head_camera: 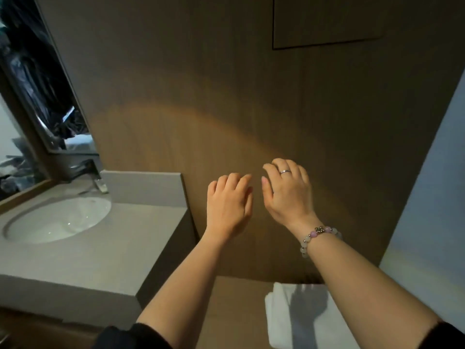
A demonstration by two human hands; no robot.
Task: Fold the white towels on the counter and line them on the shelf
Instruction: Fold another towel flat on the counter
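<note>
Fingers [234, 181] curled loosely, left hand [229, 205], right hand [289, 195] empty, towel [304, 318] lengthwise toward wall [226, 109]

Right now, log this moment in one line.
left hand: empty, raised | right hand: empty, raised | folded white towel: lying on shelf

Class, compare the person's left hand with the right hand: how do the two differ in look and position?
The right hand wears a ring and a bead bracelet at the wrist; the left hand is bare. The right hand sits higher in the picture than the left hand. The right forearm passes over the folded white towel; the left does not. Both hold nothing, fingers loosely curled, backs to the camera.
</note>
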